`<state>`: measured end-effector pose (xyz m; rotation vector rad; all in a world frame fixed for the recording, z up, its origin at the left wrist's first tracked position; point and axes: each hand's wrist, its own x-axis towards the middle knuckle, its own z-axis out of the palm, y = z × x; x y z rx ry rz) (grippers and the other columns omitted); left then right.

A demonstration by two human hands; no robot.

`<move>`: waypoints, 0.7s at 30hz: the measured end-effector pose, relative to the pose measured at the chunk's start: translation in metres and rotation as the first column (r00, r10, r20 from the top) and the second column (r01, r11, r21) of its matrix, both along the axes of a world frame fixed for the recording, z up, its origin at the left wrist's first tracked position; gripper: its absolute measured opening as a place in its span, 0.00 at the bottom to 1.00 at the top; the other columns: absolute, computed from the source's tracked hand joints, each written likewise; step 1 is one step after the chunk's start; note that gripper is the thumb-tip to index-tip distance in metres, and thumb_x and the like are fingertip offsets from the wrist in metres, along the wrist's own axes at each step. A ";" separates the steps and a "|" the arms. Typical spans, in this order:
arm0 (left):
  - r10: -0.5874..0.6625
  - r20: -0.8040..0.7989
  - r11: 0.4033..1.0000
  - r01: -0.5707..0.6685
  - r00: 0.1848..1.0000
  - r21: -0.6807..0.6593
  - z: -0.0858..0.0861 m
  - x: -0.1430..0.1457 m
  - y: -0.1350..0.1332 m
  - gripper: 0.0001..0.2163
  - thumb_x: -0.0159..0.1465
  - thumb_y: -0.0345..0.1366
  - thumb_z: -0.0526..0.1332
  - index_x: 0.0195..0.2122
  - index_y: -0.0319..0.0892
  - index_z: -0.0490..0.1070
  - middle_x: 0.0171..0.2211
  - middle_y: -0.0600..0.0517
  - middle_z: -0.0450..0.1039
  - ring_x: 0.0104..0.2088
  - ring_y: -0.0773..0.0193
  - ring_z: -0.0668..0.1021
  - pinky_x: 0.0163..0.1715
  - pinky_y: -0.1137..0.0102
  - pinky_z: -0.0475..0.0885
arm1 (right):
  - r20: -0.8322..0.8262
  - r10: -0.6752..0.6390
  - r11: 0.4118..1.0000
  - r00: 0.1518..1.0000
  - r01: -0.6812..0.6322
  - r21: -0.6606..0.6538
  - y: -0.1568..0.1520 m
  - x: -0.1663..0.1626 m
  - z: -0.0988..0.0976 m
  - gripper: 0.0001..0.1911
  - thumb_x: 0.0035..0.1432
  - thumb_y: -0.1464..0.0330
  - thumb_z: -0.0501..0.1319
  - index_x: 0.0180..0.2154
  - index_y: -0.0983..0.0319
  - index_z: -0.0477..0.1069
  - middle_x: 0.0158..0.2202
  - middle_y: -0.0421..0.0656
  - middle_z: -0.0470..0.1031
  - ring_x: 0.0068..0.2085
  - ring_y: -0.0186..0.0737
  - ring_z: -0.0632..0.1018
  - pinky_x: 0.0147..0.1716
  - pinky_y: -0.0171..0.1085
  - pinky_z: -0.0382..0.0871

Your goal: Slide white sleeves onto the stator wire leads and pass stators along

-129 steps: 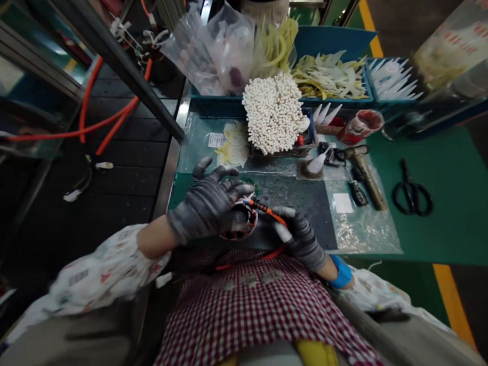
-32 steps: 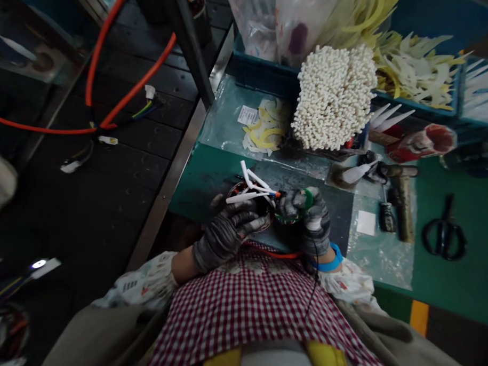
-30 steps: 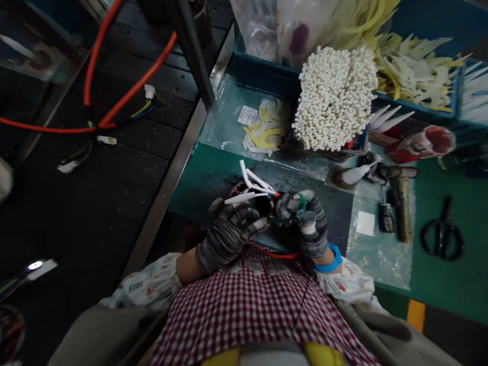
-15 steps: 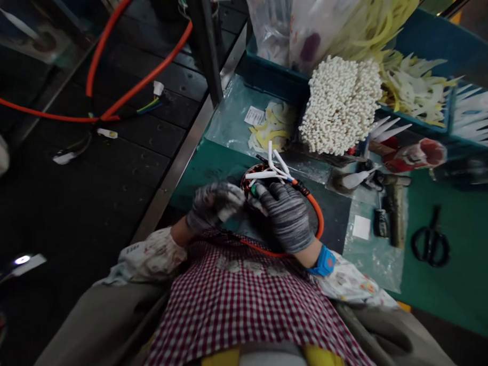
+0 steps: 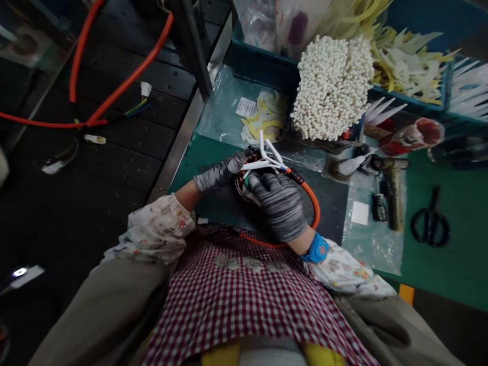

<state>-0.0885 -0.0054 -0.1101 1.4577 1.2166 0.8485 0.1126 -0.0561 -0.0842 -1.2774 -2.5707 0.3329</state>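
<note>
On a dark mat before me sits a motor stator, a round part with copper-coloured windings, mostly covered by my hands. White sleeved leads stick up from it and meet an orange cable that curves down on the right. My right hand, in a grey striped glove, is closed over the stator's near right side, with a bit of green at the thumb. At the far left rim, my left hand, gloved too, has its fingers bent together; what they pinch is hidden.
Behind lies a bundle of white sleeves, near a bin of yellowish strips. A hammer, a screwdriver and black scissors lie to the right. A metal post rises at the left table edge; orange cables hang beyond.
My left hand has moved up and right, from beside the stator onto its far left rim. My right hand stays on the stator. The whole view has shifted slightly.
</note>
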 end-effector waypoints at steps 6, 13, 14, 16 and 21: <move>-0.412 0.074 0.910 0.406 0.908 0.083 -0.001 -0.027 -0.002 0.47 0.57 0.54 0.82 0.75 0.49 0.69 0.75 0.42 0.70 0.76 0.41 0.72 0.78 0.51 0.70 | 0.053 0.099 0.991 0.994 -0.104 0.086 -0.011 0.012 0.002 0.17 0.79 0.63 0.64 0.62 0.59 0.83 0.53 0.54 0.87 0.54 0.55 0.83 0.51 0.48 0.80; -0.399 -0.107 0.860 0.412 0.911 0.302 0.000 -0.028 -0.053 0.51 0.64 0.43 0.80 0.83 0.65 0.52 0.81 0.44 0.59 0.81 0.40 0.64 0.79 0.45 0.66 | -0.115 0.149 0.985 0.982 -0.137 0.102 -0.055 0.033 -0.019 0.17 0.76 0.72 0.65 0.59 0.53 0.86 0.55 0.48 0.89 0.54 0.51 0.86 0.57 0.50 0.84; -0.385 -0.119 0.862 0.403 0.915 0.309 -0.001 -0.029 -0.059 0.52 0.65 0.43 0.80 0.83 0.66 0.50 0.83 0.45 0.56 0.82 0.40 0.61 0.80 0.44 0.64 | -0.122 0.156 0.984 0.980 -0.144 0.107 -0.058 0.034 -0.020 0.18 0.75 0.73 0.65 0.60 0.53 0.85 0.56 0.47 0.89 0.54 0.51 0.86 0.56 0.49 0.84; -0.357 -0.150 0.862 0.387 0.922 0.329 -0.002 -0.031 -0.067 0.52 0.66 0.45 0.79 0.83 0.67 0.47 0.84 0.45 0.51 0.84 0.39 0.55 0.82 0.42 0.58 | -0.125 0.166 0.982 0.978 -0.152 0.116 -0.062 0.034 -0.020 0.18 0.75 0.74 0.65 0.60 0.53 0.85 0.57 0.47 0.89 0.55 0.51 0.87 0.56 0.49 0.85; -0.313 -0.185 0.870 0.359 0.932 0.339 0.000 -0.024 -0.078 0.53 0.66 0.45 0.79 0.84 0.65 0.45 0.83 0.44 0.54 0.83 0.38 0.59 0.82 0.42 0.60 | -0.098 0.108 0.994 0.989 -0.105 0.039 -0.065 0.026 -0.015 0.18 0.75 0.73 0.64 0.59 0.52 0.86 0.60 0.47 0.87 0.59 0.55 0.85 0.62 0.56 0.84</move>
